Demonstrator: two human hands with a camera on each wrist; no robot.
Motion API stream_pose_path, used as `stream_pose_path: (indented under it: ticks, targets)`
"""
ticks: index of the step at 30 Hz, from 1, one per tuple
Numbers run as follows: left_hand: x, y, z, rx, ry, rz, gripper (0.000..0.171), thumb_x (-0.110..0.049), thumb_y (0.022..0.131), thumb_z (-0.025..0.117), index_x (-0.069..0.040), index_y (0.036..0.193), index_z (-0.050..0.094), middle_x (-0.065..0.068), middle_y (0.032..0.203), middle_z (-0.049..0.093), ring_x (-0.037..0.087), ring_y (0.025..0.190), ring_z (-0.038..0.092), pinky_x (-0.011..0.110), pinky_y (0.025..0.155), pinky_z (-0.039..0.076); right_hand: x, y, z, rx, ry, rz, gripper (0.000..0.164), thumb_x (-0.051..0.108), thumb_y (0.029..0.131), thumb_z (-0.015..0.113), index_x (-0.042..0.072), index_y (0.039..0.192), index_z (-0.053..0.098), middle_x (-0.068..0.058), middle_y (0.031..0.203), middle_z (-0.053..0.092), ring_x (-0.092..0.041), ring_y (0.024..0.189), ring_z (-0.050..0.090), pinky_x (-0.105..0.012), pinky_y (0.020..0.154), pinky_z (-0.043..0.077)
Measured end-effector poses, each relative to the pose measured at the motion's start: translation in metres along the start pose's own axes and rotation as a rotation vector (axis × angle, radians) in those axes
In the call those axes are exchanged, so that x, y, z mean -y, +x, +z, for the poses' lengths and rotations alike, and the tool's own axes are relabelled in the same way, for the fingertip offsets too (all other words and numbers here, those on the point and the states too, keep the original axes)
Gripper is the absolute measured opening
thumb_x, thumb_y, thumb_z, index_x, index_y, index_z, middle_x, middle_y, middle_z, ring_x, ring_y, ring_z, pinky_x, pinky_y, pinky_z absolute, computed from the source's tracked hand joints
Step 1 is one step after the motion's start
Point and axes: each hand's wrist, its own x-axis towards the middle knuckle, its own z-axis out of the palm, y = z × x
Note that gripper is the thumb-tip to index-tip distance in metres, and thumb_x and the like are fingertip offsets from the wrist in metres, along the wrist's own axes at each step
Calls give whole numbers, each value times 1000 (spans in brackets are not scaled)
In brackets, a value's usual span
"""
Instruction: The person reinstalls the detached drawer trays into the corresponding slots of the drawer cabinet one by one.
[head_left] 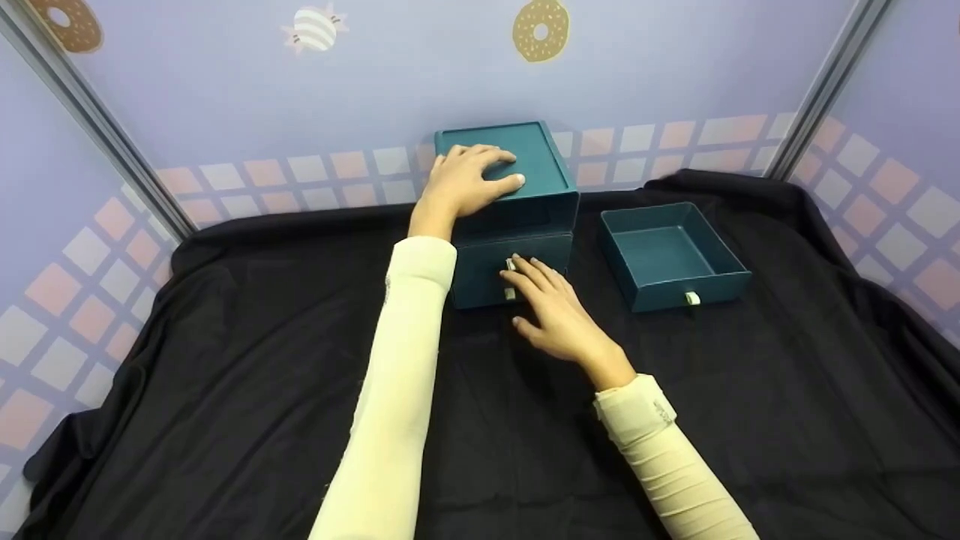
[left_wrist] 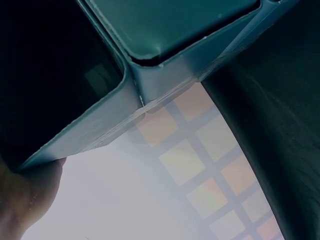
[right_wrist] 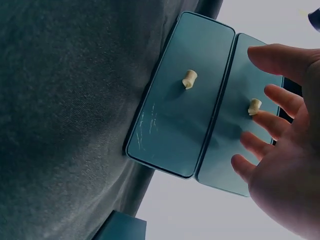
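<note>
A teal drawer cabinet (head_left: 534,150) stands by the back wall, its top compartment (head_left: 517,216) without a drawer and dark inside. My left hand (head_left: 465,180) rests on the cabinet's top, thumb by the front edge; part of that hand (left_wrist: 32,195) shows at the compartment's rim in the left wrist view. Below sit two drawer fronts, each with a small cream knob. Extended fingers of my right hand (head_left: 559,319) reach the upper drawer front, right by its knob (right_wrist: 254,106). The lower knob (right_wrist: 189,79) is untouched.
To the right of the cabinet, a loose teal drawer (head_left: 656,298) stands upright on the black cloth (head_left: 262,375), its cream knob (head_left: 692,298) facing me. Patterned lilac wall panels (head_left: 420,67) enclose the back and sides, joined by grey metal posts (head_left: 829,86).
</note>
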Motion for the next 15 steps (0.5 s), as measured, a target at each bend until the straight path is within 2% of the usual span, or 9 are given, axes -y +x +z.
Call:
stream_pose_path:
  ticks: [15]
  targets:
    - [-1,1,1,3,-3,1,62,-68,103,52,-38,157,53,-6,170,39,26,158,27,54,132,11,-5,0,6,19,53,40,79,16,97,73,18,167,36,-6,178,19,-41,163,11,-72,126,14]
